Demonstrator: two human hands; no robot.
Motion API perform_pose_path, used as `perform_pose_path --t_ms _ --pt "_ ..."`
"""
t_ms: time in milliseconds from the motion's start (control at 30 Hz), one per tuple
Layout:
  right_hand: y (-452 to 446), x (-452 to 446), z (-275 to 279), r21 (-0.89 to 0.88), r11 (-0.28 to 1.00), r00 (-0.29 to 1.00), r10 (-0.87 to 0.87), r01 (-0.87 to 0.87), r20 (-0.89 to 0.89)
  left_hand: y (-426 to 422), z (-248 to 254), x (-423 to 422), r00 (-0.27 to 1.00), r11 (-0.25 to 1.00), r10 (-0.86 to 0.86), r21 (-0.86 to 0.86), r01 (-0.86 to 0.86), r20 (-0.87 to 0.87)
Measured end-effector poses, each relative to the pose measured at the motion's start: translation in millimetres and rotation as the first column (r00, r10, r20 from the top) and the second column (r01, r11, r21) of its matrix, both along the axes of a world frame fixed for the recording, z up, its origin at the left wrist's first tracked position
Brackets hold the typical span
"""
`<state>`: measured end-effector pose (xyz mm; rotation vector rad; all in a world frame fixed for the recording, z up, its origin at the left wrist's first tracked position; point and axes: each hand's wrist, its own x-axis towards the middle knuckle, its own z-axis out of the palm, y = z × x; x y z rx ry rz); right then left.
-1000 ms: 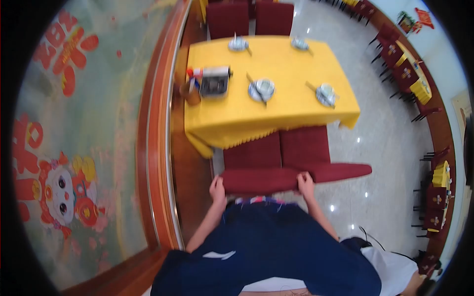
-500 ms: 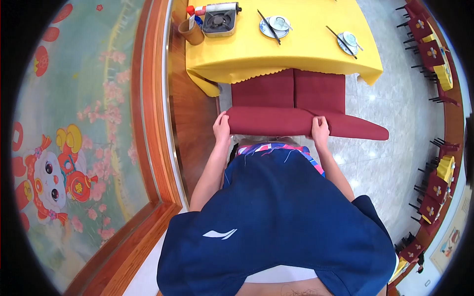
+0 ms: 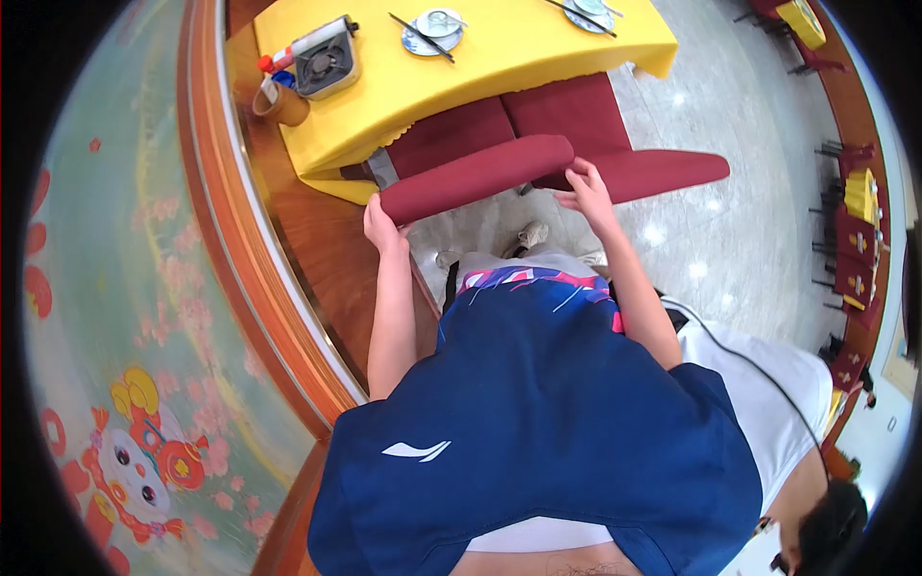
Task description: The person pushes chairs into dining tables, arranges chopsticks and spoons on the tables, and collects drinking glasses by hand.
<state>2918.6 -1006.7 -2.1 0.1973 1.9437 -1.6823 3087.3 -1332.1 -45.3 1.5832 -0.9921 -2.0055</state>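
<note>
Two chairs with dark red fabric covers stand side by side at the table, the left chair [image 3: 475, 178] turned at a slant to the right chair [image 3: 677, 175]. My left hand [image 3: 382, 228] is closed round the left end of the left chair's backrest. At the other end of that backrest, my right hand [image 3: 590, 197] holds the corner with bent fingers, the lower ones slightly apart. Part of its grip is hidden.
A yellow-clothed table [image 3: 509, 62] bears a portable gas stove [image 3: 327, 65], a bamboo holder [image 3: 280, 104] and plates with bowls and chopsticks. A wood-framed painted wall [image 3: 144, 288] runs along the left. Behind me at the right is a person in a white shirt [image 3: 759, 384].
The left chair's backrest has swung out of line with the right one, its right end now farther forward. Both hands have moved with it. A person has appeared at the lower right.
</note>
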Motion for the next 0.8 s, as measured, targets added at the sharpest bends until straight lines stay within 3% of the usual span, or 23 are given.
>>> perform_pose_path --t_ms 33,100,167,233,267,300,333,400,533,600,633,700,733,800 --pt "27.1 9.9 9.0 -0.003 0.996 0.996 0.091 -0.091 0.012 9.1 0.6 2.5 1.000 1.000 -0.026 0.005 0.026 0.006" --pt "82.8 23.9 24.3 -0.028 0.981 0.938 0.191 -0.191 0.288 25.4 0.8 2.5 0.994 0.993 0.081 -0.078 -0.086 -0.068" --pt "137.7 26.0 33.2 -0.008 0.987 0.865 0.148 -0.163 0.479 43.4 -0.9 5.9 0.993 0.996 0.083 -0.012 -0.084 -0.081" --pt "199.7 12.4 15.7 0.086 0.988 0.901 -0.154 0.130 0.406 67.4 7.6 3.7 0.989 0.997 0.046 0.070 -0.037 -0.143" --pt "233.1 -4.8 -0.3 0.098 0.935 0.872 -0.353 0.340 0.340 72.7 -2.2 2.1 0.977 0.979 0.002 0.202 0.041 -0.212" --pt "256.5 -25.1 -13.0 0.089 0.842 0.801 -0.534 0.531 0.273 85.6 -1.2 -8.8 0.976 0.979 0.013 0.203 0.032 -0.219" --pt "265.6 -50.1 -14.4 0.087 0.850 0.810 -0.522 0.519 0.269 101.9 1.8 -21.3 0.977 0.963 -0.039 0.252 0.092 -0.208" --pt "279.4 -111.5 -12.3 0.058 0.626 0.620 -0.779 0.778 0.095 135.0 3.1 -48.3 0.948 0.922 -0.183 0.289 0.258 -0.261" --pt "286.6 -216.2 0.8 0.023 0.758 0.753 -0.650 0.651 0.101 203.9 -9.6 -115.5 0.968 0.881 -0.150 0.418 0.222 -0.199" --pt "289.9 -232.9 -8.9 0.280 0.775 0.822 -0.557 0.566 -0.121 237.5 -5.0 -145.2 0.943 0.847 -0.268 0.419 0.327 -0.195" --pt "303.1 -238.5 -28.3 0.275 0.761 0.805 -0.585 0.588 -0.101 253.1 5.8 -162.2 0.930 0.826 -0.326 0.427 0.369 -0.173" --pt "330.3 -258.2 -56.2 0.272 0.857 0.898 -0.412 0.439 -0.151 274.7 13.7 -189.2 0.895 0.793 -0.421 0.418 0.443 -0.148" --pt "330.9 -257.1 -62.8 0.230 0.826 0.856 -0.475 0.514 -0.206 286.1 18.4 -196.3 0.861 0.760 -0.489 0.418 0.498 -0.136" --pt "333.3 -254.2 -67.1 0.279 0.818 0.862 -0.454 0.504 -0.225 301.9 28.2 -212.2 0.826 0.764 -0.561 0.346 0.544 -0.059"
